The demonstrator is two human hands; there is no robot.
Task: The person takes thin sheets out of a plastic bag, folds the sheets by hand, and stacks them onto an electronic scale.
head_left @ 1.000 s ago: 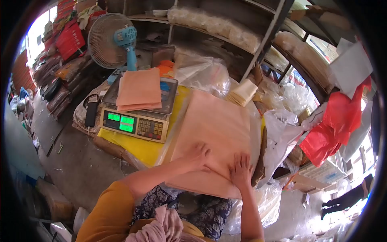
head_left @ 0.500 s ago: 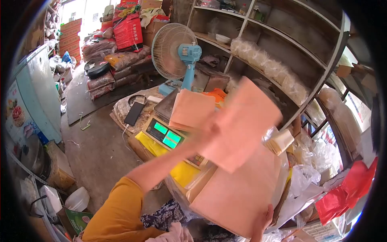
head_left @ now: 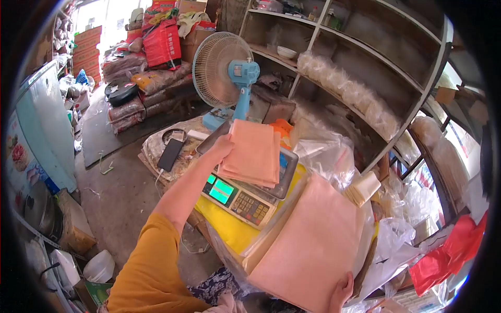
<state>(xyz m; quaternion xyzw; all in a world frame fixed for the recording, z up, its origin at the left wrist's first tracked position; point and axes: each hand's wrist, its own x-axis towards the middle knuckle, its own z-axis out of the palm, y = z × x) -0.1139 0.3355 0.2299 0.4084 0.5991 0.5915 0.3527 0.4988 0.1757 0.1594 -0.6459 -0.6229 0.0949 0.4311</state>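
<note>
My left hand (head_left: 223, 147) is at the left edge of a stack of folded pink sheets (head_left: 253, 151), its fingers closed on that edge. The stack lies on the metal pan of a scale (head_left: 286, 192), whose green display is lit. Larger pink sheets (head_left: 313, 245) lie in a flat pile to the right of the scale. At the lower right edge of this pile rests my right hand (head_left: 342, 290), fingers curled and partly cut off from clear view.
A blue fan (head_left: 242, 73) stands behind the scale. Left of the scale lie a phone (head_left: 170, 155) and a cable. Clear plastic (head_left: 326, 151) and a cream roll (head_left: 362, 188) sit behind the large sheets. Shelves (head_left: 360, 62) rise at the back.
The view has swung left. My left hand has moved from the large pile, carrying a folded pink sheet onto the stack on the scale. My right hand stays by the large pile's edge.
</note>
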